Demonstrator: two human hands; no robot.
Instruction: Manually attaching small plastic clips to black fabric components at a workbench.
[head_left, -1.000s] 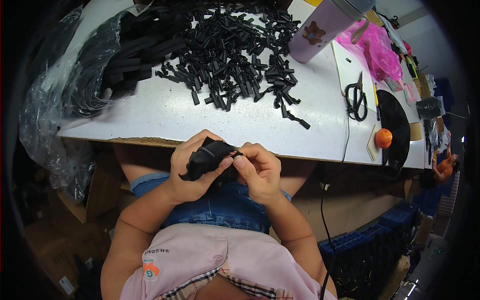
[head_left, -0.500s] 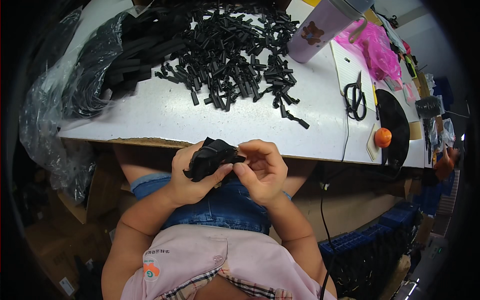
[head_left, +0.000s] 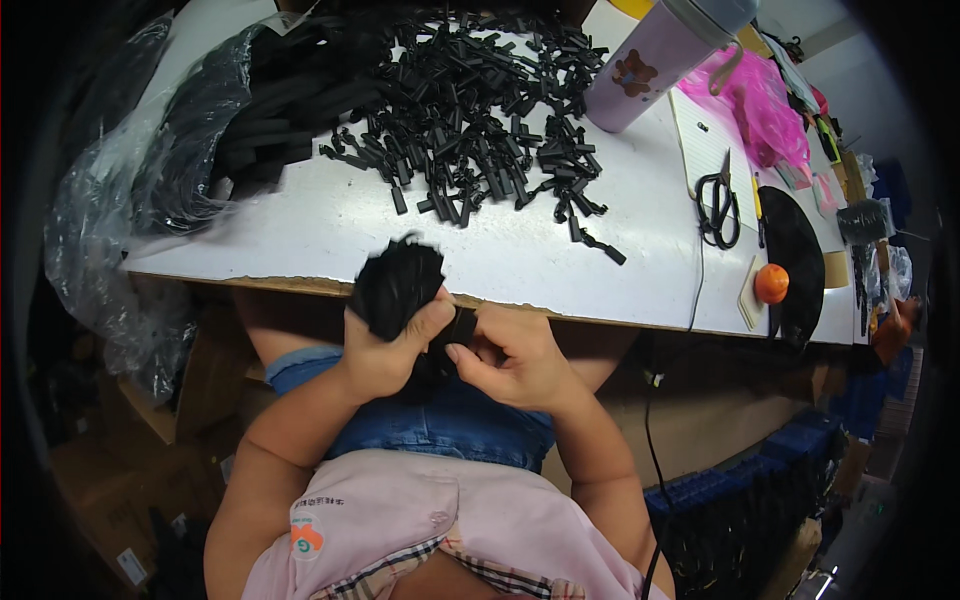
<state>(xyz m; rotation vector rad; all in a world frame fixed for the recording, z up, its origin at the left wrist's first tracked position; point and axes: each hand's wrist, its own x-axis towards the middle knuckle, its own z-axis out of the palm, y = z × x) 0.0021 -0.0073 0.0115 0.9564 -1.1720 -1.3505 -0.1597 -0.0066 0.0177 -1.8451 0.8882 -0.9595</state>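
Observation:
My left hand (head_left: 382, 358) is closed around a bunched bundle of black fabric-like strips (head_left: 398, 288), just over the table's front edge. Beside it, my right hand (head_left: 518, 360) has its fingers curled, pinching a short black strap (head_left: 456, 330) that spans the gap between the two hands. Part of that strap drops out of sight behind the fingers, and motion blurs the bundle. On the white table (head_left: 320, 222) beyond lies a broad pile of small black strap pieces with hook-like ends (head_left: 465, 130).
A clear plastic bag of black strips (head_left: 260, 120) lies at the left. Toward the right stand a lilac bottle (head_left: 650, 70), black scissors (head_left: 718, 205) on a notepad, an orange round object (head_left: 771, 283) and a pink plastic bag (head_left: 765, 110). A cable (head_left: 647, 420) hangs below the table edge.
The bundle in my left hand has tilted up and away toward the table. My right hand has shifted slightly down, and more of the black strap shows between the hands.

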